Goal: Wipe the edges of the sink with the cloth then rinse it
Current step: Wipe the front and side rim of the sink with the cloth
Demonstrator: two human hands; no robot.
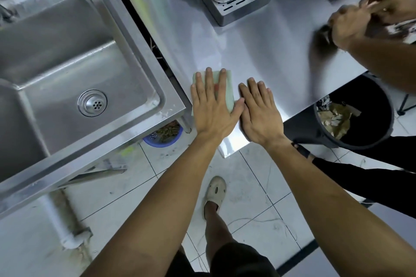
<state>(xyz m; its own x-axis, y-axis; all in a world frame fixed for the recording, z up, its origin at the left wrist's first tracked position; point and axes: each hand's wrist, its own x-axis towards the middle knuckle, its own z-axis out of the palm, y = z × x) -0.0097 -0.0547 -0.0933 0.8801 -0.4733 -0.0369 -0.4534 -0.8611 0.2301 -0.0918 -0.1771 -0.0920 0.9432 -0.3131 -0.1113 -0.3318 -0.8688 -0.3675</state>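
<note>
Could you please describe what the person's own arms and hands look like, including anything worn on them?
Both forearms are bare to past the elbow, with no sleeves in view. The left hand and right hand wear no gloves, rings, watch or bands; nails are short.

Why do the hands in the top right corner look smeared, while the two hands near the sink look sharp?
Head view: the other person's hands are moving fast, so they blur; the left hand, flat on the cloth, and the right hand, flat on the counter, look crisp. The wide lens bends the sink edges, and soft glare washes the steel.
</note>
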